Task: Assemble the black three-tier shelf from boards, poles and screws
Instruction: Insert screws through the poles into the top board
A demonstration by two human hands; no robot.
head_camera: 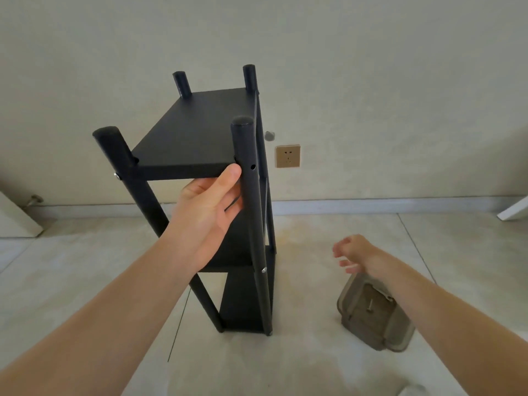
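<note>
The black three-tier shelf stands upright on the floor, its top board (197, 132) near the middle of the view with four poles rising past it. My left hand (213, 207) grips the near right pole (251, 212) just under the top board, thumb against the board's front edge. An empty screw hole (253, 167) shows in that pole beside the top board. A screw head (116, 175) sits in the near left pole, another screw (263, 270) at the middle board. My right hand (353, 254) hovers blurred above a clear plastic box (374, 318), fingers loosely curled, holding nothing visible.
One screw (370, 305) lies inside the box on the tiled floor, right of the shelf. A wall socket (287, 156) is behind the shelf. White board edges lean at the far left (17, 218) and far right (514, 210).
</note>
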